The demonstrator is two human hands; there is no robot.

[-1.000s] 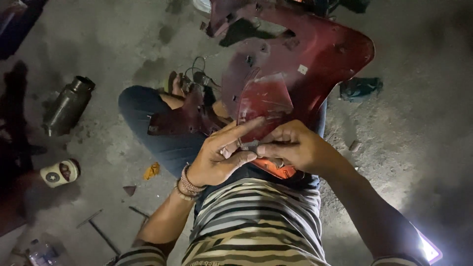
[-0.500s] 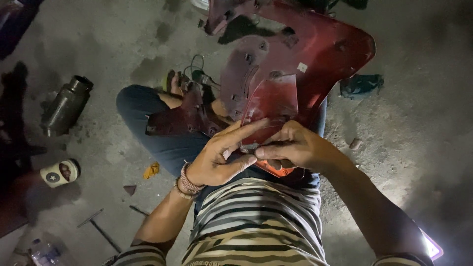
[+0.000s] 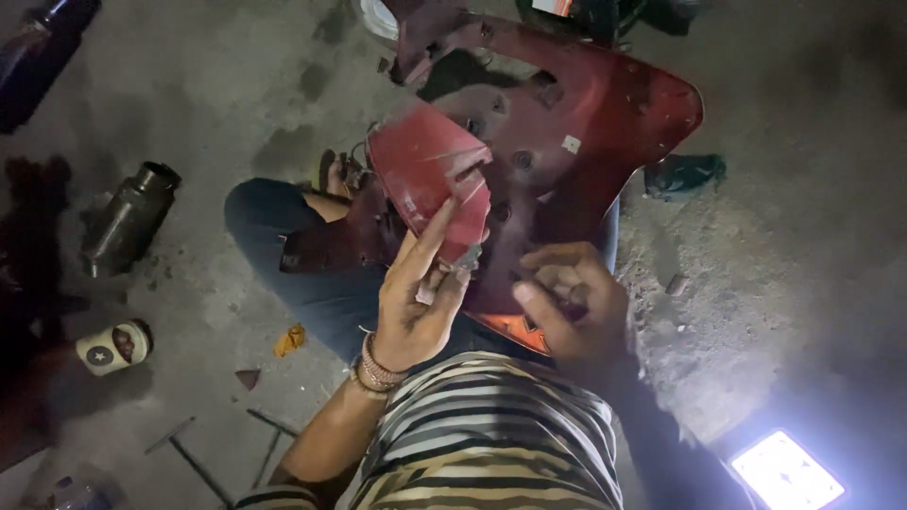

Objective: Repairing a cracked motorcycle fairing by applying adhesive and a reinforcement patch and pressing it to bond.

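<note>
Left hand (image 3: 416, 307) lifts a broken red panel piece (image 3: 433, 179) — right hand (image 3: 567, 297) curled beside it.

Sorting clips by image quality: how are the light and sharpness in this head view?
Head view: dim overall, corners falling to black; a bright lamp at lower right blows out white; left hand and red panel piece are fairly sharp; right hand is darker, slightly soft.

Rough grey concrete floor (image 3: 756, 312), stained dark in patches, strewn with a dark metal canister (image 3: 128, 222) on its side, a small white tin (image 3: 113, 347), an orange scrap (image 3: 291, 339), thin metal rods (image 3: 203, 463) and a glowing white lamp (image 3: 786, 472).
</note>
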